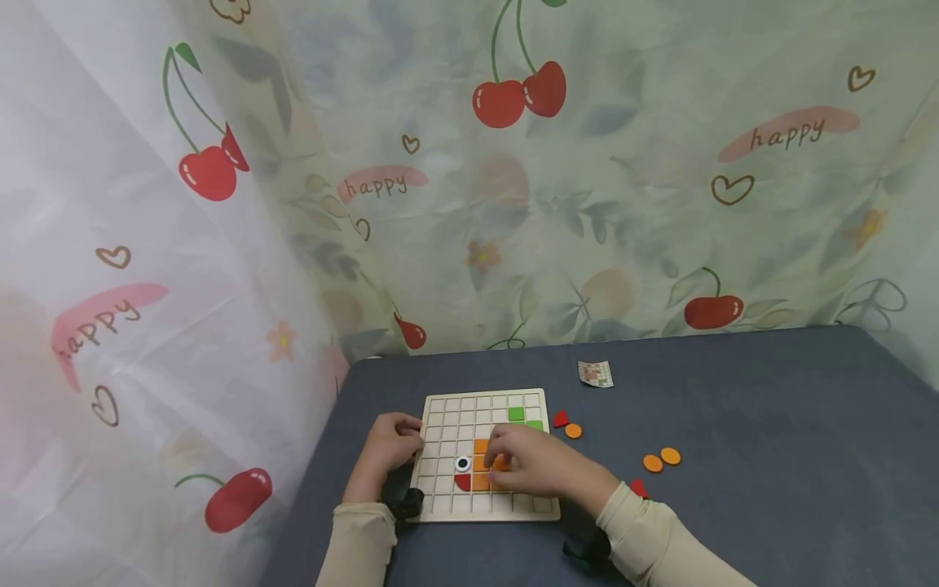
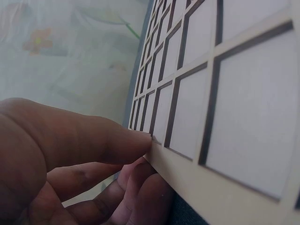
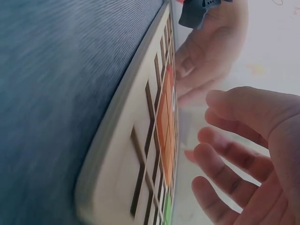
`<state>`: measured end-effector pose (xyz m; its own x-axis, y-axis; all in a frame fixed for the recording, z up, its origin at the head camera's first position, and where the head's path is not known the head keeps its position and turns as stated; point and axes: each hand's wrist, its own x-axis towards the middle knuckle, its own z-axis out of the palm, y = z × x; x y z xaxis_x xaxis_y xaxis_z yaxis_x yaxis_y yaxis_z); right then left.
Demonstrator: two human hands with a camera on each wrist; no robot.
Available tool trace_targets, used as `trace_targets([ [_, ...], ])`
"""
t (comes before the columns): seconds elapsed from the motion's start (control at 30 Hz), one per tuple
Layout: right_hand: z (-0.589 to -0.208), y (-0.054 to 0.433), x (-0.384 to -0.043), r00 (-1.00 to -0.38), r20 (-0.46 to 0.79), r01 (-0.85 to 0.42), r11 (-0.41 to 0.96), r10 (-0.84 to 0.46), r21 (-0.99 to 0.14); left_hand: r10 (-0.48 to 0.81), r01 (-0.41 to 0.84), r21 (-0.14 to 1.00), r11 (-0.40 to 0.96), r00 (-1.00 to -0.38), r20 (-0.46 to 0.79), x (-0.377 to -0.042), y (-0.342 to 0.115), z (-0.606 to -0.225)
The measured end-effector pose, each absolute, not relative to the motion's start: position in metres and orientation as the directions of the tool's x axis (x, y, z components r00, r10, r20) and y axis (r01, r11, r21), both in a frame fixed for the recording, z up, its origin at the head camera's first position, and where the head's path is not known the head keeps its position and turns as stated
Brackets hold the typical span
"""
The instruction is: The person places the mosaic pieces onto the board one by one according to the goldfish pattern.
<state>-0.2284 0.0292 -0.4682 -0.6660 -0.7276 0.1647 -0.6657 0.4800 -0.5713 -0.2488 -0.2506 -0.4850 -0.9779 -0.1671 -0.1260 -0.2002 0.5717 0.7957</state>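
Observation:
A pale wooden grid board [image 1: 440,505] lies on the table. At its left edge is my left hand [image 1: 390,447]; the left wrist view shows the thumb [image 2: 112,140] on the rim and curled fingers below, gripping the board. Over the board's right half hovers my right hand [image 1: 539,461], its fingers [image 3: 229,150] loosely bent with nothing seen between them. Partly under it, orange square tiles [image 1: 480,446] sit in the grid. Left of them are a black-and-white eye tile [image 1: 462,464] and a red rounded tile [image 1: 462,483]. Green tiles [image 1: 517,413] fill cells at the upper right.
Right of the board lie a red piece [image 1: 561,419] and an orange disc [image 1: 574,431]. Two more orange discs [image 1: 653,464] are farther right, near another red piece [image 1: 638,488] partly behind the right forearm. A small printed card [image 1: 595,374] lies toward the back.

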Motion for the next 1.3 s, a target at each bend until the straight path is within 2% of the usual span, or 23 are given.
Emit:
trace_targets([
  [0.47,-0.473,0.094,-0.225,-0.689,0.21,-0.643,0.452,-0.694,-0.618,-0.171,-0.208,0.798,0.566,-0.976,-0.132,-0.249,-0.251,-0.484],
  [0.77,-0.477,0.136,-0.222,-0.756,0.163,-0.564,0.504,-0.634,-0.654,-0.165,-0.199,0.797,0.571,-0.978,-0.127,-0.25,-0.252,-0.485],
  [1.1,-0.479,0.181,-0.224,-0.799,0.153,-0.537,0.577,-0.582,-0.615,-0.172,-0.213,0.793,0.571,-0.975,-0.137,-0.25,-0.249,-0.483],
  [1.3,-0.485,0.2,-0.221,-0.8,0.145,-0.535,0.583,-0.582,-0.612,-0.184,-0.224,0.788,0.573,-0.972,-0.143,-0.25,-0.249,-0.483],
])
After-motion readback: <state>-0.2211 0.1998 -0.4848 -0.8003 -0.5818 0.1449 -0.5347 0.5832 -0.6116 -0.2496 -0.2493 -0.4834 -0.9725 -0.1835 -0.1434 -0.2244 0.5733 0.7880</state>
